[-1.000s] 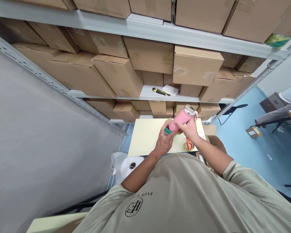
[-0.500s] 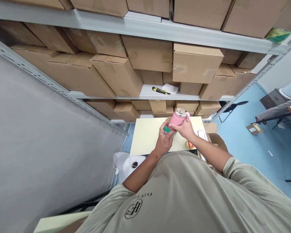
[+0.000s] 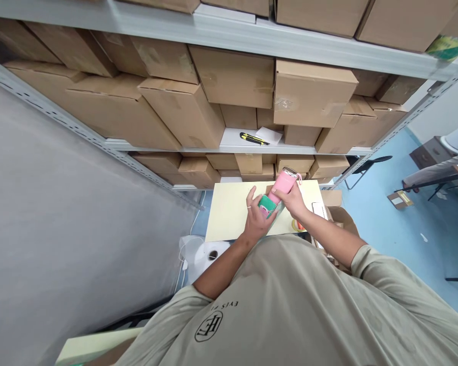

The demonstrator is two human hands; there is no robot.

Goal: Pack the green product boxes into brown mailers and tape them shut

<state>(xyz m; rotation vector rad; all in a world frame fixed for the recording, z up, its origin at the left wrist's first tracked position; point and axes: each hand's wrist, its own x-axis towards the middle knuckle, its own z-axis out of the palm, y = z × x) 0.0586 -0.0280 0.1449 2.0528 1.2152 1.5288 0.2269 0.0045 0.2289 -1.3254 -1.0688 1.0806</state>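
My right hand (image 3: 293,201) grips a pink tumbler (image 3: 284,186) with a clear lid, tilted with its top pointing away from me. At the tumbler's lower end sits a green piece (image 3: 267,204), possibly a sleeve or packaging, with some pink showing on it. My left hand (image 3: 256,216) is right beside that piece and touches it, its fingers spread apart. Both hands are above a cream board (image 3: 229,213). A roll of tape (image 3: 298,226) with orange inside lies on the board, partly hidden by my right forearm.
Grey steel shelving (image 3: 213,147) stacked with cardboard boxes (image 3: 232,76) stands beyond the board, and a yellow utility knife (image 3: 254,138) lies on one shelf. A grey wall (image 3: 80,229) runs along the left. A seated person's leg (image 3: 431,175) shows at far right on the blue floor.
The tumbler has moved up and to the right, and more of the green piece shows. My left fingers have spread apart. The view has shifted slightly.
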